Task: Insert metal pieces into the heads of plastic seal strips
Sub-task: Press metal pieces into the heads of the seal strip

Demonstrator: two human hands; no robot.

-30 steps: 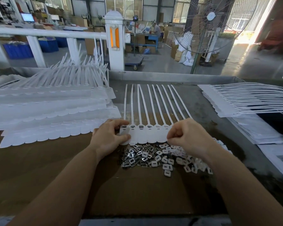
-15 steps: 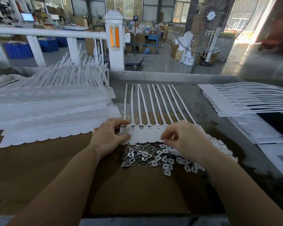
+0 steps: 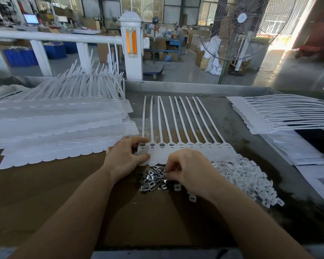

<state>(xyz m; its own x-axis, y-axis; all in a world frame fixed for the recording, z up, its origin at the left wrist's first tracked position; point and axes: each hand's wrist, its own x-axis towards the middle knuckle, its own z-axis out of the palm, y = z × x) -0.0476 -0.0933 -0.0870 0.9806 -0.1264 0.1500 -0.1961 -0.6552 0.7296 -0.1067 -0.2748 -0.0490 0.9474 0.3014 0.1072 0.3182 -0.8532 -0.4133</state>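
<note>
Brown cardboard (image 3: pixel 45 202) covers the workbench at lower centre, where a joined row of white seal strips (image 3: pixel 185 152) lies with its tails fanning toward the top. At the row's left end the left hand (image 3: pixel 123 159) pinches a strip head between thumb and fingers. Just below, the right hand (image 3: pixel 189 171) curls its fingers into the pile of metal pieces (image 3: pixel 151 180) (whether they grip one is hidden).

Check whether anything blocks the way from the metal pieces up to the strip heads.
Nothing visible does. The metal pieces lie just below the strip heads, with only bare white tags between. The right hand hovers over the pile.
</note>
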